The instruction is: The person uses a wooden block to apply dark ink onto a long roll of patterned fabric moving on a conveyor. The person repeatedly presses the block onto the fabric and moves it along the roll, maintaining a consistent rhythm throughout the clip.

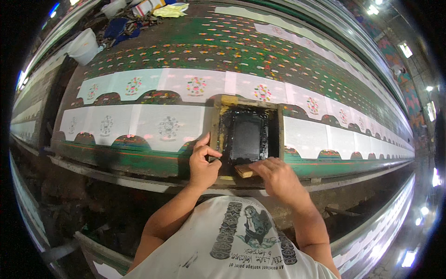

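A wooden-framed printing screen [280, 135] lies on the long table, its mesh dark with wet black ink [246, 135]. My left hand [204, 162] is at the frame's lower left corner, fingers bent over the left rim and one finger stretched along its outer side. In my right hand [281, 179] is a squeegee with a wooden handle [244, 171], held at the near end of the screen. The squeegee's blade is hidden. Left of the frame, white fabric pieces [151, 114] bear a black outline print [168, 129]; the pieces to the right [304, 132] look plain.
A farther row of white pieces carries colourful prints [196, 86]. Green table surface [186, 58] beyond is dotted with ink marks. A white bucket [83, 46], rags [171, 10] and clutter sit at the far left. The table's near rail [116, 179] runs before me.
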A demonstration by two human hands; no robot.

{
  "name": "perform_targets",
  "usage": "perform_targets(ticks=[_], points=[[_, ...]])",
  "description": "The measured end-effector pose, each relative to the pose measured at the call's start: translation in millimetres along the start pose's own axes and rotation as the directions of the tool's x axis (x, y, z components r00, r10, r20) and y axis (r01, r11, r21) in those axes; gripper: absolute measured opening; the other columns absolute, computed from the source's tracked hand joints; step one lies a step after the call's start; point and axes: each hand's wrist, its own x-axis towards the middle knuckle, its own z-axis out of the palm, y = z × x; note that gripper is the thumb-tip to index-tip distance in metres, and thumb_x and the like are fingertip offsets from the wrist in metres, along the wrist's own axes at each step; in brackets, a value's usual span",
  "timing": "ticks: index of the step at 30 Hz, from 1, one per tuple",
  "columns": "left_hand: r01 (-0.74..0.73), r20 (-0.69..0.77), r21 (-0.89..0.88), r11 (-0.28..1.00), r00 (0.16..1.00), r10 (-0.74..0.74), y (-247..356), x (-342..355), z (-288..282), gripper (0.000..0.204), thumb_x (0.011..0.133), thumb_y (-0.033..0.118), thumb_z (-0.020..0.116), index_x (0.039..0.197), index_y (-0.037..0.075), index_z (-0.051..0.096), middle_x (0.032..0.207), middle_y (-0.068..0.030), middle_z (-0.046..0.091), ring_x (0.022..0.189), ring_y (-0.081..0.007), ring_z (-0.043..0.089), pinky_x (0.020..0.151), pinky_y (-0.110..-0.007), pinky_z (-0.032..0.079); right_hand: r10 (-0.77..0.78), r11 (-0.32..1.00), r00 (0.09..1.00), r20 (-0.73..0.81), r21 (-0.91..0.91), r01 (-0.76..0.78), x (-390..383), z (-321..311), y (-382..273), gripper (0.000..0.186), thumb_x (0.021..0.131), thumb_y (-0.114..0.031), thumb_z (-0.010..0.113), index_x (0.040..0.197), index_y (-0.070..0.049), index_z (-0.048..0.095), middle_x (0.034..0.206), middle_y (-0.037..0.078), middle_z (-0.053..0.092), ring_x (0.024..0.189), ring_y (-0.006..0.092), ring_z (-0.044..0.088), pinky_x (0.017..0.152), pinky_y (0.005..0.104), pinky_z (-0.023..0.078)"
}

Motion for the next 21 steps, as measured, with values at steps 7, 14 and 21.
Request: perform_targets(ticks=[7, 14, 21], points=[[-0.029, 0.017, 0.045, 0.999, 0.999, 0.029, 7.4, 3.9, 1.7, 0.020, 0.079, -0.014, 0.072, 0.086, 0.005, 0.074, 0.166, -0.0356, 0.057, 0.158, -0.0452, 0.054, 0.131, -0.049, 0.039, 0.098, 0.995, 0.995, -0.017, 0.031, -0.097, 52.5, -20.6, 53.6, 0.039, 0.092, 0.002, 0.066, 0.128, -0.005, 0.080, 0.115, 0.020, 0.082, 0.112, 0.0421, 0.078, 0.098, 0.0515, 0.063], [-0.036, 0.043, 0.131, 0.991, 0.999, 0.030, 13.5, 1.0, -2.4, 0.020, 0.080, -0.014, 0.071, 0.081, 0.005, 0.073, 0.168, -0.0355, 0.054, 0.158, -0.0449, 0.053, 0.130, -0.049, 0.040, 0.114, 0.993, 0.978, -0.176, 0.051, -0.107, 112.5, -0.1, 99.5, 0.037, 0.095, 0.005, 0.062, 0.127, -0.004, 0.079, 0.118, 0.021, 0.081, 0.114, 0.0446, 0.076, 0.099, 0.0549, 0.061], [-0.088, 0.055, 0.181, 0.980, 0.995, 0.080, 11.2, 2.5, -3.2, 0.020, 0.080, -0.015, 0.072, 0.080, 0.005, 0.072, 0.167, -0.0356, 0.055, 0.157, -0.0457, 0.054, 0.130, -0.048, 0.040, 0.046, 0.998, 0.981, -0.186, 0.041, -0.039, 95.1, 8.2, 82.1, 0.052, 0.085, 0.007, 0.066, 0.132, -0.008, 0.081, 0.115, 0.018, 0.080, 0.114, 0.0418, 0.075, 0.102, 0.0515, 0.060]])
